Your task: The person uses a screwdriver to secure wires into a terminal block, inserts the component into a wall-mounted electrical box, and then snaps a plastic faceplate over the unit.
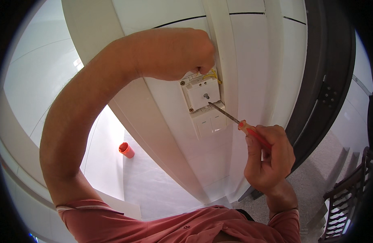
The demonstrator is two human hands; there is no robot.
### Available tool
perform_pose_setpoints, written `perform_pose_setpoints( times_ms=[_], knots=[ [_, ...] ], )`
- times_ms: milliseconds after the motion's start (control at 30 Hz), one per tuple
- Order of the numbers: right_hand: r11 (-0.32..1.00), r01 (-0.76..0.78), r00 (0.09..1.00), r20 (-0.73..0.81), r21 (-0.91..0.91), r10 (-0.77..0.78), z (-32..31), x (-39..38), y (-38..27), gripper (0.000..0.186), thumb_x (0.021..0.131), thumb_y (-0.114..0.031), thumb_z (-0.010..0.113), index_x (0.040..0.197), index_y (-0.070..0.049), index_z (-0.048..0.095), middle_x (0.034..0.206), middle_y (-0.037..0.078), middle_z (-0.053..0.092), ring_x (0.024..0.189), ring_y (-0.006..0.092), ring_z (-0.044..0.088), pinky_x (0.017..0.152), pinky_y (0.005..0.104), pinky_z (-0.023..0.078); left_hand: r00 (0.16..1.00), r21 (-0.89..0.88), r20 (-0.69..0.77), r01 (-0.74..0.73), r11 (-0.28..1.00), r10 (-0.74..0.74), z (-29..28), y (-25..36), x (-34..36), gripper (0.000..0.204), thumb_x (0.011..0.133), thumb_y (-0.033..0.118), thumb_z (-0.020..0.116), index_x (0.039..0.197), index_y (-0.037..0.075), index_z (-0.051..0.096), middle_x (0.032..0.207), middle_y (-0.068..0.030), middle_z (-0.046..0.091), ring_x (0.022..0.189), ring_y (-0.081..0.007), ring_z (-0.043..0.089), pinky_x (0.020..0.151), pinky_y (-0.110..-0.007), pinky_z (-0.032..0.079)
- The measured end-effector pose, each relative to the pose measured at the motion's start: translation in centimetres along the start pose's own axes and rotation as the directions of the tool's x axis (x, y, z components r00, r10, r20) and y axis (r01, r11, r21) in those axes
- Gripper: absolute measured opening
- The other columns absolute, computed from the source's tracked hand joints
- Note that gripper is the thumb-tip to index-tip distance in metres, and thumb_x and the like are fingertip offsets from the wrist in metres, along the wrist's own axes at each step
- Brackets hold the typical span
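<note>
Jutting up-left from right grip [272,158]; red-handled screwdriver [244,126]

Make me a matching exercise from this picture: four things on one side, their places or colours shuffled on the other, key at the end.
Things:
1. Screwdriver
2. Container
3. Wires
4. Wall switch

Places or colours:
a. White, just below the square plate
b. Yellow
c. In the right hand
d. Red, on the pale floor

Pairs: 1-c, 2-d, 3-b, 4-a
</note>
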State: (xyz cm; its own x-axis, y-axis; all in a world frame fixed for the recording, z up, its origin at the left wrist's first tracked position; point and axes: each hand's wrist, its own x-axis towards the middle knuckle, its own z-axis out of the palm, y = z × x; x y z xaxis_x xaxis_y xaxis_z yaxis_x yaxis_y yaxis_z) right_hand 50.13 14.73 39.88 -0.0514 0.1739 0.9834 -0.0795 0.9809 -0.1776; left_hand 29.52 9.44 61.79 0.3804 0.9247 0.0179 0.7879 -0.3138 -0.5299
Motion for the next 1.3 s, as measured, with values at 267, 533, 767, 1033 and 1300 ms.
perform_pose_setpoints(
  times_ms=[267, 533, 767, 1033, 1300],
  knots=[
    [1.000, -0.013, 1.000, -0.002, 0.011, 0.013, 0.4, -0.4, 0.2, 0.018, 0.087, 0.010, 0.076, 0.103, 0.008, 0.067, 0.087, 0.016, 0.070, 0.069, 0.0217, 0.067, 0.053, 0.0273, 0.056, 1.000, 0.071, 0.016, 0.018, 0.997, -0.019, 0.1, 0.4, 0.3, 0.004, 0.081, -0.005, 0.069, 0.082, -0.003, 0.073, 0.088, -0.0125, 0.068, 0.092, -0.0303, 0.068, 0.078, -0.041, 0.055],
    [0.999, -0.034, 0.999, 0.007, 0.007, 0.034, 0.8, -0.9, 0.5, 0.018, 0.087, 0.010, 0.076, 0.103, 0.008, 0.068, 0.088, 0.015, 0.070, 0.069, 0.0219, 0.067, 0.054, 0.0277, 0.058, 0.995, 0.002, -0.044, -0.095, 0.996, 0.095, 0.7, -0.5, 0.3, 0.012, 0.084, -0.004, 0.071, 0.094, -0.002, 0.077, 0.087, -0.0139, 0.069, 0.091, -0.0312, 0.068, 0.079, -0.042, 0.055],
    [0.998, -0.058, 0.998, 0.015, 0.005, 0.058, 0.9, -1.7, 1.5, 0.018, 0.087, 0.010, 0.075, 0.103, 0.007, 0.068, 0.089, 0.016, 0.071, 0.071, 0.0225, 0.069, 0.056, 0.0278, 0.059, 0.997, -0.089, 0.057, -0.045, 0.995, 0.050, 0.0, -0.3, 1.1, 0.020, 0.089, -0.002, 0.070, 0.106, 0.001, 0.080, 0.093, -0.0155, 0.074, 0.085, -0.0316, 0.069, 0.080, -0.041, 0.056],
    [0.998, -0.066, 0.998, 0.003, 0.017, 0.066, 0.8, -2.2, 2.1, 0.019, 0.087, 0.009, 0.075, 0.104, 0.007, 0.067, 0.090, 0.016, 0.071, 0.072, 0.0226, 0.069, 0.057, 0.0278, 0.059, 0.996, -0.178, 0.088, 0.027, 0.984, -0.011, -0.3, -0.4, 1.3, 0.015, 0.088, -0.004, 0.072, 0.100, 0.000, 0.080, 0.088, -0.0143, 0.073, 0.083, -0.0294, 0.069, 0.074, -0.040, 0.053],
    [0.998, -0.065, 0.998, -0.015, 0.025, 0.065, 0.6, -2.6, 2.7, 0.020, 0.086, 0.009, 0.075, 0.104, 0.007, 0.068, 0.088, 0.016, 0.070, 0.070, 0.0230, 0.069, 0.056, 0.0282, 0.058, 0.999, -0.187, 0.048, 0.020, 0.982, -0.011, 0.2, -0.6, 1.3, 0.005, 0.084, -0.004, 0.075, 0.089, -0.003, 0.076, 0.085, -0.0124, 0.071, 0.082, -0.0298, 0.068, 0.073, -0.040, 0.054]
  ],
)
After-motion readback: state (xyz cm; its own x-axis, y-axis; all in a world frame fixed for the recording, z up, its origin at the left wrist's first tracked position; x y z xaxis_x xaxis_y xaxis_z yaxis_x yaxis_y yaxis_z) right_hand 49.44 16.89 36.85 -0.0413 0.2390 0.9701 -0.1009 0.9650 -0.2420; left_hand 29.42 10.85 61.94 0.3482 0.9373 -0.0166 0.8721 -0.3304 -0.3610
